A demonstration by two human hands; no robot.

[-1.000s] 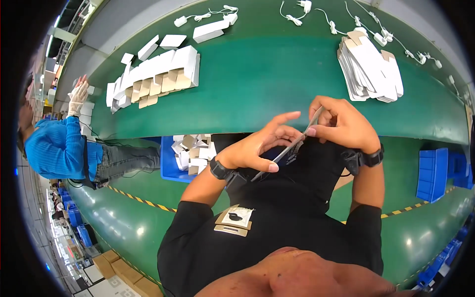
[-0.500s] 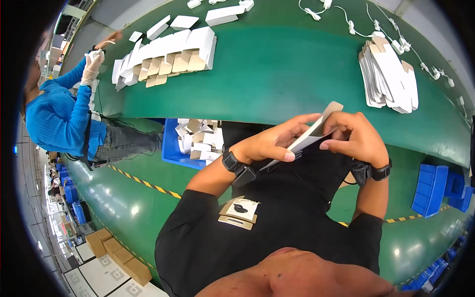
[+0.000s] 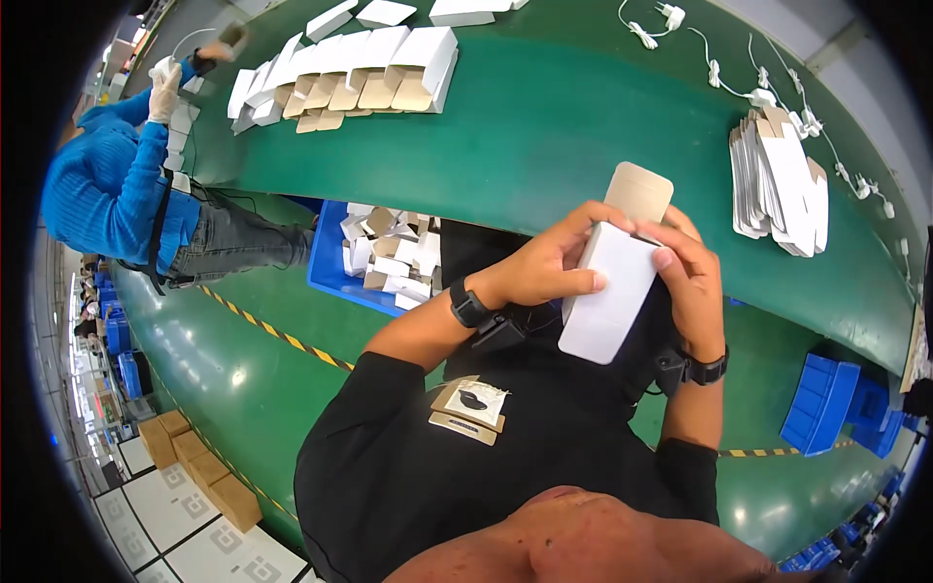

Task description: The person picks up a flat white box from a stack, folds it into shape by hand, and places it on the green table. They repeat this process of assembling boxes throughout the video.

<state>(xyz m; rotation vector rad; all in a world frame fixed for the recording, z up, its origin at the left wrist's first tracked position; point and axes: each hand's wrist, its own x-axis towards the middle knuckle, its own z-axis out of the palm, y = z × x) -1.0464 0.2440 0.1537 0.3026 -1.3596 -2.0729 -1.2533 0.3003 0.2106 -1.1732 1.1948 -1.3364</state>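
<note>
A white cardboard carton [image 3: 614, 296] is held in front of my chest, over the near edge of the green table. Its end flap [image 3: 641, 192] stands out at the far end and shows its brown inner side. My left hand [image 3: 549, 264] is closed on the carton's left side, thumb on the white face. On the right edge, near the flap, my right hand [image 3: 694, 282] grips it with the thumb in front. Some fingers of both hands are hidden behind the carton.
A row of part-folded white boxes [image 3: 420, 49] stands at the far left of the green table [image 3: 544, 117]. Flat cartons [image 3: 777, 185] are stacked at right near white plugs with cables [image 3: 761, 97]. A blue bin [image 3: 326, 267] holds small boxes. A co-worker [image 3: 112, 189] stands left.
The carton has turned from edge-on to showing its broad white face, and its flap now points away from me. My right hand has moved lower and closer to the left hand.
</note>
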